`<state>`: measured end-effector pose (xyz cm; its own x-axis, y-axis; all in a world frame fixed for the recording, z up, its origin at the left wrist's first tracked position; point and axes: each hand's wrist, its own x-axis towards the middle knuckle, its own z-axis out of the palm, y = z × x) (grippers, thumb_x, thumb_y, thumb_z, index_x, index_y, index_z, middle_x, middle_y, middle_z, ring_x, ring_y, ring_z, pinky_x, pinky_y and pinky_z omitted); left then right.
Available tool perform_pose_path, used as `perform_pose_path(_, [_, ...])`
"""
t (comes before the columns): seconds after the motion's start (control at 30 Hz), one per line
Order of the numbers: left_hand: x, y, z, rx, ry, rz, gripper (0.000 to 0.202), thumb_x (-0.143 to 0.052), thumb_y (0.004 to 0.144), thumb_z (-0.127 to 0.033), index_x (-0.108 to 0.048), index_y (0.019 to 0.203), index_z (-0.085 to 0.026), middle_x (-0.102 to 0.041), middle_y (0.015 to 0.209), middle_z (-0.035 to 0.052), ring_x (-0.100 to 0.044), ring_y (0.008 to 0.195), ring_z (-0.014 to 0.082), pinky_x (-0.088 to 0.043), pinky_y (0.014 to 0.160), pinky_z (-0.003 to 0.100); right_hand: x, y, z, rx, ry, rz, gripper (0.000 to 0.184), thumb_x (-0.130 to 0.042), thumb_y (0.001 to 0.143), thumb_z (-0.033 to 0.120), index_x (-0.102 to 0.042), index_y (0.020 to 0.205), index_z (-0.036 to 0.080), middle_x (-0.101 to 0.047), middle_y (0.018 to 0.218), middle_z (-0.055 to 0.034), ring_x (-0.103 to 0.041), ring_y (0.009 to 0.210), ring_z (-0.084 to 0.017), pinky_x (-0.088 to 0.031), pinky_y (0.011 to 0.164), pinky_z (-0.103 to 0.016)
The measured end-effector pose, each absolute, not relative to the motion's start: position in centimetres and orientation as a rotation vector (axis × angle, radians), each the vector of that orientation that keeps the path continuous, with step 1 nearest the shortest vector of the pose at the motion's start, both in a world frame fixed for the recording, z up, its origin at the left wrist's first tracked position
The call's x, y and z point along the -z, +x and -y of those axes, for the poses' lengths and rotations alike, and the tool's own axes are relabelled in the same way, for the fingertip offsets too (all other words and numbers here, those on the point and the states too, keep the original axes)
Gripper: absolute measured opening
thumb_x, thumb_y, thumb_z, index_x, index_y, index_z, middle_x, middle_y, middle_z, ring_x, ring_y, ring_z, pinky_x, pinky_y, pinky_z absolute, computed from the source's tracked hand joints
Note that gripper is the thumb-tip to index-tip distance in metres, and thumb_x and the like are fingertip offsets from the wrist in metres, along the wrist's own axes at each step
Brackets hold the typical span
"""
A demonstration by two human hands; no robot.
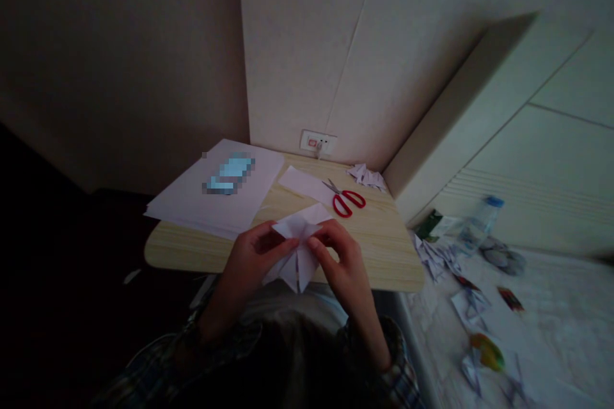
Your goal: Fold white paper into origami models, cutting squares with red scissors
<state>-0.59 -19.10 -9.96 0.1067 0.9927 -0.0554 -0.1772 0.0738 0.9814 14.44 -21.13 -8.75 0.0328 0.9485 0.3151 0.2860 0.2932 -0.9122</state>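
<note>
A folded sheet of white paper, with pointed flaps and creases, is held between my two hands over the front edge of the small wooden table. My left hand pinches its left side, thumb on the near face. On the right side, my right hand grips it with thumb and bent fingers, the thumbs close together at the middle. Just beyond the hands lie red-handled scissors, blades apart, partly over a white paper strip.
At the table's left is a stack of white paper with a pixelated phone-like object on top. Folded paper pieces lie at the back right. A wall socket is behind. On the bed are a plastic bottle and more folded papers.
</note>
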Motion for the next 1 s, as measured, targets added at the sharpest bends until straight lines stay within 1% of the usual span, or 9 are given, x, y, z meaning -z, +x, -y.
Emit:
perform_pose_path(0.2, [10.1,-0.4,19.2,-1.23,1.04,-1.035,0.022,-0.08,0.063,-0.031,-0.069,0.076,-0.017,-0.075,0.075,0.0016,-0.07,0.076,0.0206,-0.056,0.067,0.027,8.7,14.2,21.3,-0.773,-1.187,1.529,0.018,-0.06,0.084,0.025,-0.06,0.067,0.02,-0.059,0.069,-0.0005,-0.054,0.067,-0.016,-0.044,0.064,-0.028])
perform_pose_path(0.3, [10.0,-0.3,19.2,-1.203,0.975,-1.013,0.029,-0.085,0.053,-0.025,-0.068,0.075,-0.017,-0.074,0.072,0.0,-0.069,0.071,0.0189,-0.055,0.066,0.026,8.7,14.2,21.3,-0.719,-1.181,1.53,0.019,-0.06,0.084,0.022,-0.058,0.065,0.019,-0.058,0.067,0.0001,-0.054,0.067,-0.015,-0.043,0.064,-0.028])
perform_pose_path(0.4, [9.9,-0.2,19.3,-1.181,0.911,-1.076,0.04,-0.089,0.045,-0.022,-0.066,0.077,-0.016,-0.072,0.064,-0.0013,-0.067,0.061,0.018,-0.054,0.058,0.025,8.8,14.3,21.4,-0.69,-1.165,1.554,0.019,-0.06,0.086,0.022,-0.059,0.067,0.019,-0.058,0.069,0.0003,-0.054,0.068,-0.015,-0.043,0.064,-0.027])
perform_pose_path(0.47, [9.8,-0.2,19.4,-1.207,0.871,-1.103,0.043,-0.089,0.046,-0.025,-0.065,0.08,-0.015,-0.072,0.062,-0.0009,-0.066,0.058,0.0181,-0.053,0.055,0.025,9.0,14.5,21.5,-0.672,-1.148,1.576,0.015,-0.061,0.087,0.022,-0.06,0.073,0.02,-0.058,0.073,0.0002,-0.055,0.07,-0.015,-0.044,0.065,-0.028])
perform_pose_path(0.57, [9.8,-0.2,19.5,-1.307,0.764,-1.113,0.048,-0.089,0.05,-0.028,-0.064,0.089,-0.014,-0.074,0.069,0.0011,-0.068,0.062,0.0172,-0.054,0.061,0.026,9.1,15.1,21.7,-0.57,-1.095,1.627,0.006,-0.064,0.086,0.023,-0.059,0.088,0.021,-0.057,0.086,-0.0016,-0.054,0.077,-0.017,-0.046,0.068,-0.029])
perform_pose_path(0.63, [9.8,-0.2,19.5,-1.392,0.697,-1.119,0.052,-0.089,0.05,-0.028,-0.063,0.093,-0.013,-0.075,0.073,0.0016,-0.068,0.066,0.016,-0.054,0.066,0.025,9.1,15.6,21.9,-0.461,-1.045,1.695,0.017,-0.068,0.084,0.024,-0.058,0.097,0.023,-0.056,0.097,-0.004,-0.054,0.086,-0.019,-0.048,0.073,-0.03])
perform_pose_path(0.73, [9.5,-0.1,19.5,-1.451,0.667,-1.096,0.055,-0.089,0.051,-0.029,-0.062,0.095,-0.013,-0.076,0.076,0.0025,-0.069,0.069,0.0168,-0.053,0.07,0.027,9.0,16.3,22.3,-0.365,-0.986,1.85,0.029,-0.07,0.084,0.021,-0.056,0.109,0.025,-0.053,0.113,-0.0069,-0.052,0.104,-0.021,-0.048,0.087,-0.034])
perform_pose_path(0.83, [9.1,-0.1,19.6,-1.425,0.679,-1.095,0.057,-0.088,0.052,-0.03,-0.063,0.1,-0.012,-0.076,0.078,0.0045,-0.069,0.072,0.0196,-0.053,0.07,0.03,8.9,16.7,22.5,-0.336,-0.964,1.96,0.035,-0.066,0.086,0.015,-0.055,0.117,0.026,-0.052,0.117,-0.0072,-0.052,0.111,-0.022,-0.046,0.095,-0.036])
perform_pose_path(1.0, [8.8,0.2,19.7,-1.413,0.707,-1.064,0.051,-0.087,0.052,-0.031,-0.065,0.094,-0.012,-0.075,0.076,0.0044,-0.069,0.074,0.0212,-0.052,0.071,0.03,8.9,16.9,22.4,-0.284,-0.973,2.002,0.038,-0.057,0.087,0.007,-0.053,0.119,0.026,-0.052,0.119,-0.0071,-0.052,0.114,-0.021,-0.046,0.096,-0.035])
